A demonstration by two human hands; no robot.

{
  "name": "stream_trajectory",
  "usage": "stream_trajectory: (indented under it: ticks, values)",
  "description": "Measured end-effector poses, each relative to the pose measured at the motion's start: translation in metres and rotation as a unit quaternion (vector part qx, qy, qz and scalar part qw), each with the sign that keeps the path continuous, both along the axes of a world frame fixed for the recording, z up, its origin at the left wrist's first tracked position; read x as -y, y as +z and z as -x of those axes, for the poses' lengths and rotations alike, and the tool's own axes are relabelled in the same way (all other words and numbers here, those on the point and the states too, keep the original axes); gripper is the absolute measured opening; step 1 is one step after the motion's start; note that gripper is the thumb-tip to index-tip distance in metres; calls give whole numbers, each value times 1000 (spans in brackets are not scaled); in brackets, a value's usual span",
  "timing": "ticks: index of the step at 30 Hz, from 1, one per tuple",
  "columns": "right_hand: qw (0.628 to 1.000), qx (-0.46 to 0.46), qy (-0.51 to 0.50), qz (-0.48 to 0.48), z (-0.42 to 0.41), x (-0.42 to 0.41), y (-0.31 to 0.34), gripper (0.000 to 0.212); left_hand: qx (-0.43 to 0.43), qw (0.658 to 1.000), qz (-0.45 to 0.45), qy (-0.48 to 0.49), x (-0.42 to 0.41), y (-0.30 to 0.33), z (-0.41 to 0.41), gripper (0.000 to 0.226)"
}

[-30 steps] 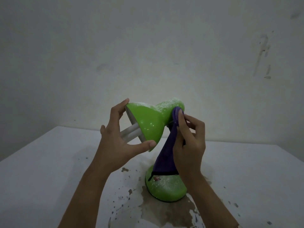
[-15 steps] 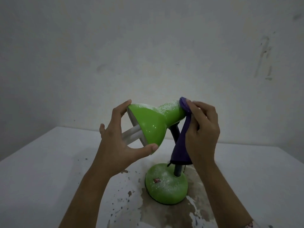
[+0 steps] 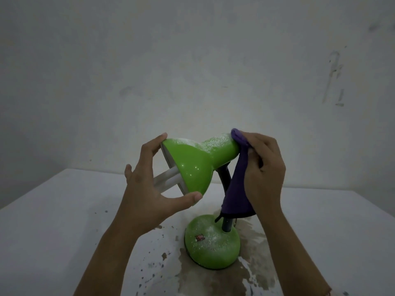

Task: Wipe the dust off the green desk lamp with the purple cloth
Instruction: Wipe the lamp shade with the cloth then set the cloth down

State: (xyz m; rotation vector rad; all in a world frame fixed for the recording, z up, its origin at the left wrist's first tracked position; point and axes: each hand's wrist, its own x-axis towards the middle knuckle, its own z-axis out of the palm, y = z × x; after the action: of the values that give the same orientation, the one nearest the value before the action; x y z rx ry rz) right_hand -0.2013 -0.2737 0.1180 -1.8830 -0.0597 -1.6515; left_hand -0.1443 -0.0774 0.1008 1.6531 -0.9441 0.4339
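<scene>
Dust speckles the glossy green lamp, its flared shade pinched by left hand; right hand clutches soft purple cloth.

The green desk lamp is showing a glossy, smooth shell, dulled by white powdery dust along its top. The purple cloth is hanging soft and matt. The white desk is looking matt, its coating flaking.

Both forearms are bare from wrist to elbow, with no sleeves, watch or rings on the left hand or right hand.
</scene>
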Motion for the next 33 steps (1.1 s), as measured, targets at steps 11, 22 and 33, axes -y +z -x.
stream_trajectory:
  ticks: [11,22,33]
  values:
    - [967,-159,122,-154,-13,17,-4,44,-11,1000,-7,16,-2,-1,-2,102]
    - [994,-66,-25,89,-2,7,19,41,6,1000,-2,4,-2,-1,-4,100]
    - [940,-248,181,-149,-17,24,19,43,-4,1000,-15,26,-2,-1,-2,100]
